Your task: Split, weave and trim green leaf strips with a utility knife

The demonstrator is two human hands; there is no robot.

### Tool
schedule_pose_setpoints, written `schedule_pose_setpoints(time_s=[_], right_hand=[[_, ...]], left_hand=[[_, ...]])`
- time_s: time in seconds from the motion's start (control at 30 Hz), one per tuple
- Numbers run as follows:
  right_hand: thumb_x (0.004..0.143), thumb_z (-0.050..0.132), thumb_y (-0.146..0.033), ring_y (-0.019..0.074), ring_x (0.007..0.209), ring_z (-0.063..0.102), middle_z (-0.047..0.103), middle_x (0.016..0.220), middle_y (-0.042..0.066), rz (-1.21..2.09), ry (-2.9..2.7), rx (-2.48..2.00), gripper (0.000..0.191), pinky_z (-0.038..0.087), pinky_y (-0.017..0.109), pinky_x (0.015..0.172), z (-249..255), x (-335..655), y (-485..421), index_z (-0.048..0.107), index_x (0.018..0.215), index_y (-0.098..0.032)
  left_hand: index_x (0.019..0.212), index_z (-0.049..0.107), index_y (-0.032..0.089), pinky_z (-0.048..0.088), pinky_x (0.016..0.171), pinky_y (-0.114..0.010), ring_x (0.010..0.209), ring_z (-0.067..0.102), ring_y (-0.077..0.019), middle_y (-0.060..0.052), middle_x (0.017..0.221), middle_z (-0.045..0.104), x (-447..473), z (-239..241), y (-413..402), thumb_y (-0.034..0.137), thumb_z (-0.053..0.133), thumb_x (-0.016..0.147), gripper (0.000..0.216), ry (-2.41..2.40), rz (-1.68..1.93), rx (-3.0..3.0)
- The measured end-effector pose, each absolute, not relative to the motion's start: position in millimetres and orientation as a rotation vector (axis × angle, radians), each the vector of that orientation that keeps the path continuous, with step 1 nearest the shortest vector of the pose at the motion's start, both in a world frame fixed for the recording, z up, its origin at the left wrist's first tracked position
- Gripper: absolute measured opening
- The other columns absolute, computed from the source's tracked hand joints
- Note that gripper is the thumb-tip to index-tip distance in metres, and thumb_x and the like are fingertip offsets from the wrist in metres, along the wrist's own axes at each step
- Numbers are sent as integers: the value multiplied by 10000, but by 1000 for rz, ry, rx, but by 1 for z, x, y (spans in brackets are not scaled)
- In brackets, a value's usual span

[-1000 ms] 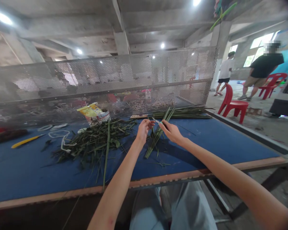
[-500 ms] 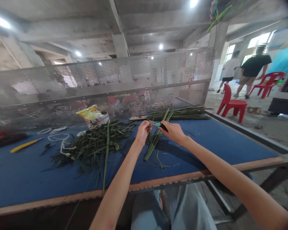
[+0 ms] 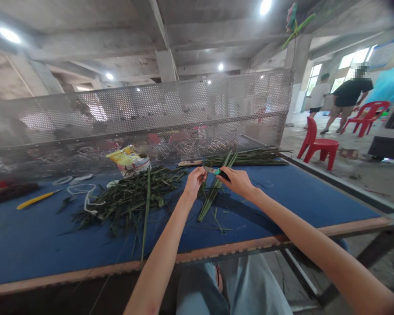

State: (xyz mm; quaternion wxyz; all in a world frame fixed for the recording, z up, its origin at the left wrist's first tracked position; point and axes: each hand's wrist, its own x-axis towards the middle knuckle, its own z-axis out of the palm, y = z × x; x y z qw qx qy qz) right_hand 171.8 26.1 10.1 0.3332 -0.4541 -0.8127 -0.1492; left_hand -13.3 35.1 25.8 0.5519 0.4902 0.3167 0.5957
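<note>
The right hand [image 3: 238, 182] was clamped on a small knife [image 3: 216, 171] with a teal-and-black handle. The left hand [image 3: 194, 183] was closed just beside the blade, on an item too thin to identify. Both hands were held above loose green stalks [image 3: 213, 197] on the blue tabletop [image 3: 298, 197], right of a leaf pile [image 3: 128, 201].

Blue-topped counter [image 3: 282, 197], pile of long green leaves [image 3: 128, 203] left of the hands [image 3: 238, 183], bundle of green stalks [image 3: 249, 156] beyond them, yellow tool [image 3: 36, 200] far left
</note>
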Motion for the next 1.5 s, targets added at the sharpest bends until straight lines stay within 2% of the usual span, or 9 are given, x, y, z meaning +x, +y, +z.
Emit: schedule_pose_setpoints(time_s=[0.4,0.9,1.3,1.5], right_hand=[[946,346,-480,204,795,655,680,1047,68,-414,-2120,-1212,388,306,258,559,10,172,27,543,1129,-202],[938,362,-477,197,776,657,690,1002,59,-386,-2106,-1239,364,307,255,549,8,171,30,556,1083,-205],[940,354,-483,212,773,660,696,983,53,-403,-2097,-1233,372,286,259,542,8,172,27,551,1078,-199],[934,347,-500,209,799,656,687,1025,70,-392,-2075,-1245,400,312,256,565,7,170,25,555,1108,-205]], left_hand=[[627,591,143,338,548,-220,550,448,-78,-8,663,594,-19,21,44,299,656,702,185,757,1403,1231],[577,541,157,303,526,-230,542,437,-86,-19,703,624,-11,25,33,377,643,725,285,813,1368,1356],[608,582,148,285,501,-237,513,427,-87,-6,599,547,-13,17,41,394,620,741,282,852,1416,1328],[624,562,153,296,499,-232,506,436,-86,-3,610,561,-13,16,42,383,609,745,264,831,1438,1301]])
